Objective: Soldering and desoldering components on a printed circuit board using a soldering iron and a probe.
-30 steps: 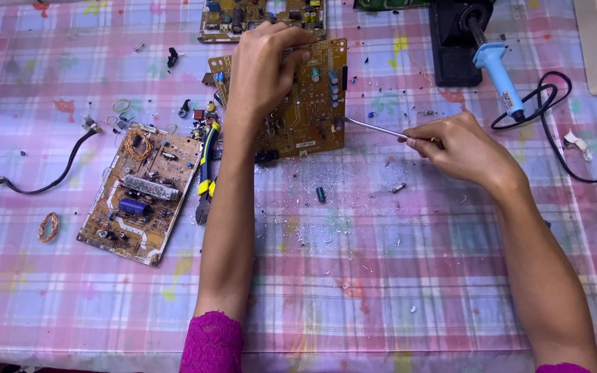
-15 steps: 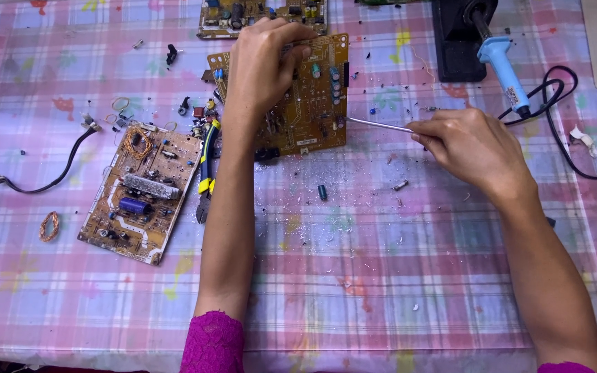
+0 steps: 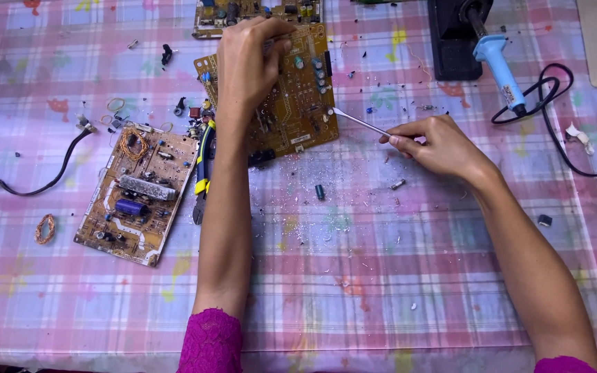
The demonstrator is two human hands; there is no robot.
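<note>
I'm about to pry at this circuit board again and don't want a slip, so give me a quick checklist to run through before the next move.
1. Board held steady: ok. The left hand presses on the yellow-brown circuit board.
2. Tool gripped: ok. The right hand pinches the thin metal tool at its back end.
3. Tip placement: ok. The tip sits at the board's right edge.
4. Fingers out of the tool's line: ok. The left hand rests up and to the left of the tip.
5. Soldering iron parked: ok. The blue-handled soldering iron sits in its black stand, apart from both hands.
6. Iron hot or cold: cannot tell.
</note>
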